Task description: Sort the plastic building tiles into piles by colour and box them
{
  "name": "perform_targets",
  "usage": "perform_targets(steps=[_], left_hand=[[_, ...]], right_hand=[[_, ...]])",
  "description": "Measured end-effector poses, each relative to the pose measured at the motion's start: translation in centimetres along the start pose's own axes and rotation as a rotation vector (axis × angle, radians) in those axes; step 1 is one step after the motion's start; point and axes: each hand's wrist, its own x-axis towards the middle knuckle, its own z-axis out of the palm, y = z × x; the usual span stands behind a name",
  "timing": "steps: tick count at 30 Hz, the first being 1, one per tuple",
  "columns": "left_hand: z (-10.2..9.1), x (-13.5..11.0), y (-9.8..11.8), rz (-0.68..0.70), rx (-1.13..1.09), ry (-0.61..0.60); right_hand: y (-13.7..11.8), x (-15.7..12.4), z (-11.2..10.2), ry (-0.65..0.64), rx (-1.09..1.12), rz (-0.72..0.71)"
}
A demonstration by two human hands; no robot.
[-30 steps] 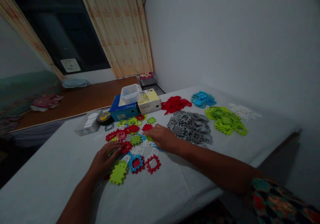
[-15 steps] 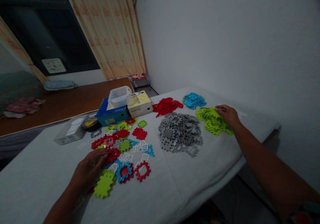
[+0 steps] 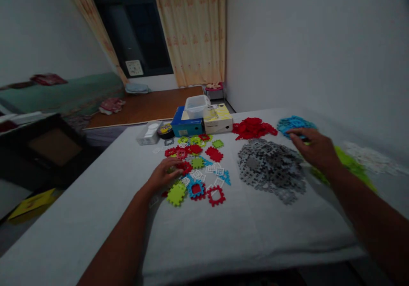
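My left hand rests on the near-left side of loose plastic pieces, fingers curved and thumb apart. Its fingertips are at the edge of a red toothed piece. Near it lie a green toothed piece, a blue square frame and a red frame. My right hand hovers at the near edge of the blue pile, thumb and fingers drawn together. Whatever it may hold is hidden. Below its fingers spreads the grey pile; its forearm partly covers the green pile.
A red pile lies farther back, beside a white and yellow box. Left of that are a blue box with a clear tub on top, black tape and a clear container. White pieces lie near the wall.
My right hand has moved from the green pile to the blue pile. My left hand stays beside the red toothed piece. The view has turned left.
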Motion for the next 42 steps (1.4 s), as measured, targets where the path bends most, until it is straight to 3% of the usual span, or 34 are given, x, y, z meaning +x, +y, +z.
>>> perform_targets(steps=[4, 7, 10, 14, 19, 22, 26, 31, 34, 36, 40, 42], left_hand=[[0.4, -0.1, 0.5, 0.068, -0.025, -0.121], [0.1, -0.2, 0.6, 0.049, -0.040, -0.138], [-0.2, -0.3, 0.3, 0.015, -0.045, -0.049], [-0.2, -0.4, -0.5, -0.052, 0.031, 0.111], [-0.1, -0.4, -0.9, -0.060, 0.084, 0.165], [-0.1, -0.4, -0.6, -0.049, 0.094, 0.141], [-0.1, -0.4, -0.3, -0.053, 0.107, 0.118], [0.0, -0.4, -0.3, -0.073, 0.098, 0.105], [-0.1, -0.4, -0.3, -0.088, 0.101, 0.107], [-0.2, -0.4, -0.3, -0.093, 0.109, 0.113], [-0.1, -0.5, -0.5, -0.092, 0.127, 0.122], [0.0, -0.5, -0.6, -0.088, 0.127, 0.122]], right_hand=[[-8.8, -0.3, 4.7, -0.293, 0.242, -0.384], [-13.3, 0.0, 9.3, -0.516, 0.270, -0.577], [-16.2, 1.4, 14.1, -0.639, 0.187, -0.605], [-18.6, 3.6, 20.0, -0.697, 0.068, -0.529], [-19.5, 4.5, 24.7, -0.723, 0.127, -0.556], [-19.2, 5.3, 25.0, -0.757, 0.191, -0.556], [-18.5, 6.7, 23.0, -0.834, 0.136, -0.524], [-18.1, 8.4, 20.0, -1.158, 0.170, -0.597], [-18.3, 9.3, 19.5, -1.289, 0.224, -0.600], [-18.7, 9.5, 19.9, -1.246, 0.213, -0.575], [-19.7, 8.4, 21.9, -0.984, 0.139, -0.574], [-20.0, 7.5, 23.0, -0.952, 0.094, -0.566]])
